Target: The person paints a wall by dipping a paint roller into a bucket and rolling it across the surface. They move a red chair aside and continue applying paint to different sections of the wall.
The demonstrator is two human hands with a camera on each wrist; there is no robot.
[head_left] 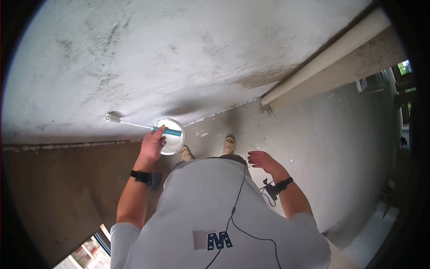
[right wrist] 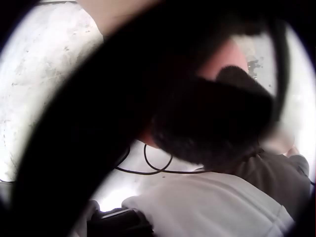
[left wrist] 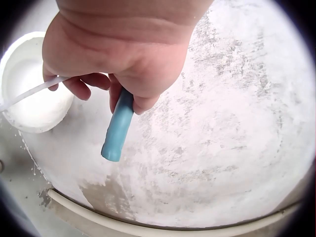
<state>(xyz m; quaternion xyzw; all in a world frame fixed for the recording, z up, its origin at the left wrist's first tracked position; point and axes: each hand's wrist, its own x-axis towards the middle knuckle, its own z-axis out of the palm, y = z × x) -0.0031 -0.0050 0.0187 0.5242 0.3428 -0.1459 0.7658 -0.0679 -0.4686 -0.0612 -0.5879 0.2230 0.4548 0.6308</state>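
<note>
My left hand (head_left: 153, 145) grips the blue handle of a paint roller (head_left: 172, 132), its tip sticking out past the fingers. The thin rod runs left to a small white roller head (head_left: 112, 118) close by the wall. A white bucket (left wrist: 37, 124) hangs beside this hand, its pale bail handle (left wrist: 33, 92) passing under the curled fingers. On the other side of the waist, my right hand (head_left: 265, 162) has bent fingers by a loop of thin black cable (head_left: 245, 172); I cannot tell whether they pinch it. A dark strap mostly hides that hand in the right wrist view.
A patchy white wall (head_left: 148, 58) rises ahead, with a pale pipe (head_left: 327, 53) along it at the right. Both feet (head_left: 230, 144) stand on grey floor (head_left: 309, 130). A brown surface (head_left: 67, 188) lies at the left. Black cable runs down the shirt front (head_left: 197, 193).
</note>
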